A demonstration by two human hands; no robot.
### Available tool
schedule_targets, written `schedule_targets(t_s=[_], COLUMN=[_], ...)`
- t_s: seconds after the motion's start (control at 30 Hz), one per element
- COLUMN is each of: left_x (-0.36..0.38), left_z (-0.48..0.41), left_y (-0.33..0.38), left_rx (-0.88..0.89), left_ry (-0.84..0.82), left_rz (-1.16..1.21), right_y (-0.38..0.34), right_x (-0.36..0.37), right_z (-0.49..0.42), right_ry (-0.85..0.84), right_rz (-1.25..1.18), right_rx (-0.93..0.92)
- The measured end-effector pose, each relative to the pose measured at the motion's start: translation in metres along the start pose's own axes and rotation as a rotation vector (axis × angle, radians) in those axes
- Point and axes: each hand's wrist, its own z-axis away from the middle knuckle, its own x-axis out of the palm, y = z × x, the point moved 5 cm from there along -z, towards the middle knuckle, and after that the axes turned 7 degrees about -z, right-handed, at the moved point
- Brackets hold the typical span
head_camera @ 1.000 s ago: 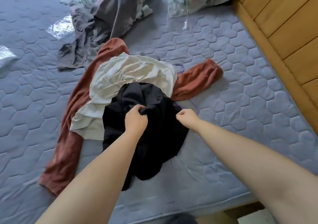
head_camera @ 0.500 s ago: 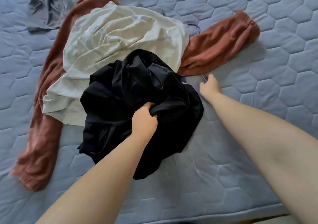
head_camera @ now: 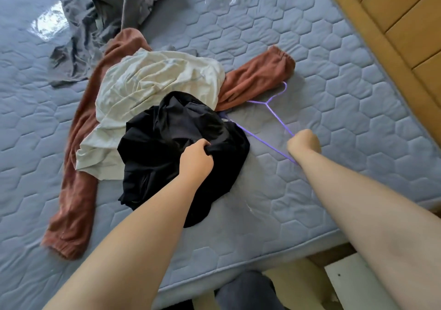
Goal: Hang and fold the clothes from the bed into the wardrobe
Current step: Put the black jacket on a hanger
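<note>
black garment [head_camera: 167, 138]: thin matt cloth, smooth, deeply creased
cream garment [head_camera: 148, 83]: light matt cloth, finely wrinkled
rust-brown sweatpants [head_camera: 257, 76]: thick, soft-looking matt knit
purple hanger [head_camera: 265, 103]: thin wire, smooth purple coating
mattress cover [head_camera: 346, 95]: quilted grey-blue cloth, faint sheen
wooden panel [head_camera: 393, 23]: smooth yellowish wood, satin finish
clear plastic bag [head_camera: 45, 23]: glossy film

Soft daylight leaves only faint shadows on the bed [head_camera: 334, 119]. Glare flares off clear plastic [head_camera: 45, 23] at upper left. The wide lens bends the edges; detail is soft.
</note>
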Motion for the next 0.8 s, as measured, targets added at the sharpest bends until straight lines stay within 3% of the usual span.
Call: schedule_targets(t_s=[0.33, 0.57, 0.8], left_x=[-0.127, -0.257, -0.366], left_z=[0.084, 0.168, 0.263], left_y=[0.087, 0.147, 0.195], left_rx=[0.472, 0.476, 0.686], left_ry=[0.230, 0.232, 0.175], left_rz=[-0.282, 0.103, 0.237], right_y=[0.003, -0.044, -0.091], right_x=[-0.142, -0.228, -0.320], right_z=[0.152, 0.267, 0.399], right_ry=[0.146, 0.232, -0.006], right_rz=[-0.202, -0.726, -1.216], right_rx=[-0.054, -0.159, -0.381])
